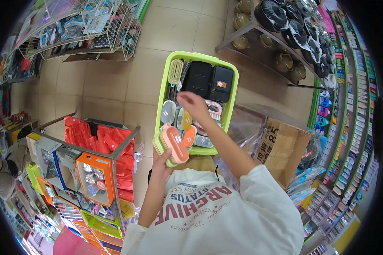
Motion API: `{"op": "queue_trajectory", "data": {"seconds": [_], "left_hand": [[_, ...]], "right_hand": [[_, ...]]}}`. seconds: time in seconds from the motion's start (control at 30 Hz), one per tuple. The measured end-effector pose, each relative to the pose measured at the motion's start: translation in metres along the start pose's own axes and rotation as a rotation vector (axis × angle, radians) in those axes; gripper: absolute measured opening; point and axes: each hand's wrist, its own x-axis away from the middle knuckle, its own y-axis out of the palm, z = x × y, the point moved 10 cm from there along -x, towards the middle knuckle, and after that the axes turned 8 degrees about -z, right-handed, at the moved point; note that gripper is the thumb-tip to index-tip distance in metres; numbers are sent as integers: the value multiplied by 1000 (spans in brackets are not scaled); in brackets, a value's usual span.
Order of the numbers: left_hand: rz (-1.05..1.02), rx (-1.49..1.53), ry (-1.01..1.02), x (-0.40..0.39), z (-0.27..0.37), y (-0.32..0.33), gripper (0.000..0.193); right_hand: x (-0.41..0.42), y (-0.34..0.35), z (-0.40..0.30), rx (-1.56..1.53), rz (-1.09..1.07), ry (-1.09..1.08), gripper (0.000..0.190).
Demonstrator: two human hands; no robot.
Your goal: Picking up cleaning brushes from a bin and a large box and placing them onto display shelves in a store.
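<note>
My left hand holds two scrub brushes together, a pink one in front of a green one, at the near left corner of a lime-green plastic basket. Over the middle of the basket is my right hand, its fingers curled; whether anything is in them cannot be seen. Around it in the basket lie a grey brush, a yellow brush, an orange brush and a pink brush with white bristles. Two black zip cases and a green-backed brush fill the far end.
An open cardboard box and clear plastic wrap lie right of the basket. At the left, a metal rack holds red bags and boxed goods. A wire rack stands far left, a shelf of pots far right.
</note>
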Motion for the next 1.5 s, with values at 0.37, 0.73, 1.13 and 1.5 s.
{"op": "queue_trajectory", "data": {"seconds": [0.37, 0.73, 1.13, 1.5], "left_hand": [[-94, -713, 306, -24, 49, 59, 78], [42, -531, 280, -9, 49, 20, 64], [118, -499, 250, 5, 45, -4, 73], [89, -427, 231, 4, 38, 1, 69]], "right_hand": [[101, 33, -10, -274, -229, 20, 74], [57, -78, -12, 414, 185, 76, 42], [13, -46, -85, 1031, -306, -238, 43], [-61, 56, -24, 1087, -554, -156, 48]]}}
